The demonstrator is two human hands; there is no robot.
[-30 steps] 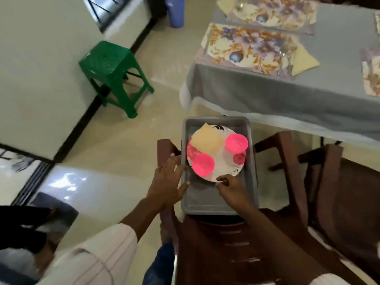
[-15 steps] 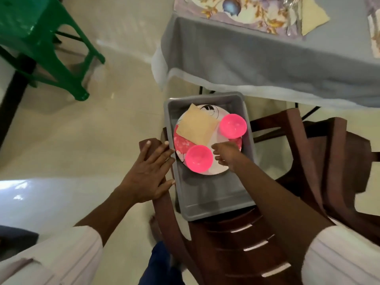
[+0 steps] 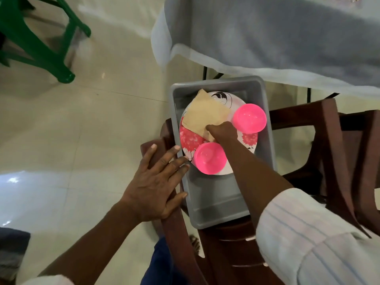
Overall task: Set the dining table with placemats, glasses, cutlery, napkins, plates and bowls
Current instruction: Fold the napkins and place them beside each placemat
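a grey tub (image 3: 213, 204) sits on the seat of a brown chair (image 3: 226, 254), just short of the table (image 3: 267, 33) with its grey cloth hanging down. in the far half of the tub lies a white plate (image 3: 236, 101) with red flowers on it. a beige napkin (image 3: 203, 116) lies across the plate's far left part. two pink bowls stand on the plate, both open side up: the far bowl (image 3: 249, 118) at the plate's right edge, the near bowl (image 3: 207, 159) at its near edge, well apart from each other.

the right hand (image 3: 223, 131) reaches in between the two bowls, knuckles up and fingers curled down onto the napkin's near corner, which it pinches; the corner looks bent up under the hand. its fingertips are hidden beneath the hand. the forearm passes just beside the near bowl, and a striped pale sleeve covers the upper arm.

the left hand (image 3: 156, 182) lies flat with fingers spread and straight on the chair's left arm, holding nothing; its fingertips reach the tub's left rim, near the plate's edge.

a green stool (image 3: 30, 38) stands on the pale tiled floor far to the left. a second brown chair (image 3: 359, 161) stands close on the right.
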